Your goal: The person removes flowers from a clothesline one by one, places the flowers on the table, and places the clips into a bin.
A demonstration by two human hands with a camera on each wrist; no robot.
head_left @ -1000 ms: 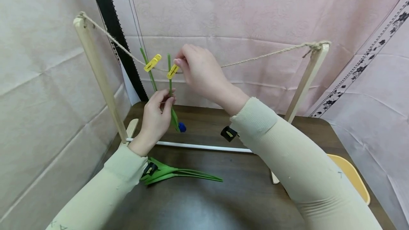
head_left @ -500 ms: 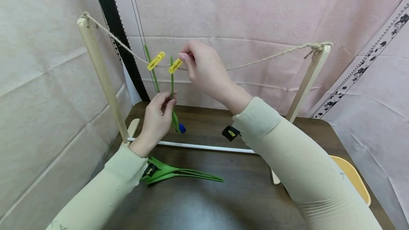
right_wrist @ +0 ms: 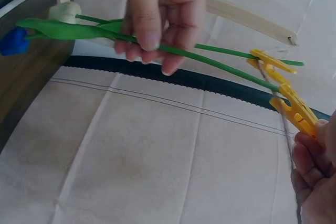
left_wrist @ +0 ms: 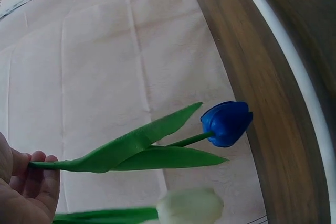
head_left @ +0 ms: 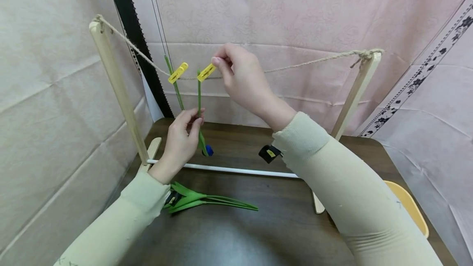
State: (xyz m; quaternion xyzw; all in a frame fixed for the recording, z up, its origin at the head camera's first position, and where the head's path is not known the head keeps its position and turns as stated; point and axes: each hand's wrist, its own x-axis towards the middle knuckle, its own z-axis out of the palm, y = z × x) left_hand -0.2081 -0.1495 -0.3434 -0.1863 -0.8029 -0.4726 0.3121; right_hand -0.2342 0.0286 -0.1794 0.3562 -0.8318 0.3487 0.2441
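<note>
A rope sags between two wooden posts. Two yellow clothespins sit on it: the left clothespin holds a green stem, and my right hand pinches the right clothespin at the top of a second stem. My left hand grips that second stem lower down. The stem belongs to a blue tulip that hangs head down, its bloom just above the table. In the right wrist view the left hand is wrapped round the stem and the pinched clothespin sits against the rope. A white tulip hangs beside the blue one.
Several green stems lie on the dark wooden table near my left sleeve. A white rod joins the post bases. A black clip lies mid-table. A yellow bowl sits at the right edge. Pink cloth hangs behind.
My right hand has risen a little and tilted the right clothespin flatter along the rope. The left hand keeps its grip on the stem, nearly still.
</note>
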